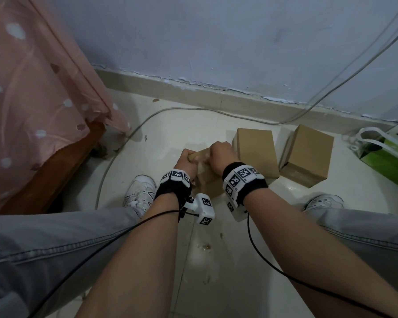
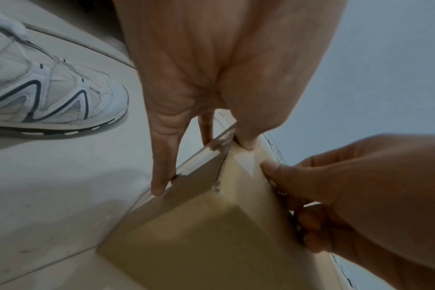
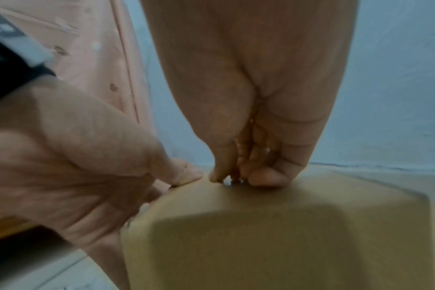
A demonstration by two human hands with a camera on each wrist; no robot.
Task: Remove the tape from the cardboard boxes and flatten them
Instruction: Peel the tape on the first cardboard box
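Note:
I hold a small brown cardboard box (image 1: 208, 180) up off the floor between my knees. My left hand (image 1: 190, 158) grips its upper left corner, with the thumb (image 2: 246, 141) on the top edge and the fingers (image 2: 162, 176) down the side. Glossy clear tape (image 2: 211, 149) runs along that edge. My right hand (image 1: 219, 149) is bunched at the top of the box, its fingertips (image 3: 263, 180) pinching at the tape there. Its thumb (image 2: 276, 170) presses on the taped face. Two more closed boxes, one (image 1: 255, 154) beside the other (image 1: 308, 157), stand on the floor to the right.
A pink spotted bedsheet (image 1: 32, 99) hangs over a wooden bed frame at the left. A grey cable (image 1: 133, 131) loops across the tiled floor and up the wall. A green bag (image 1: 386, 157) lies at the far right. My white shoes (image 1: 140, 193) flank the box.

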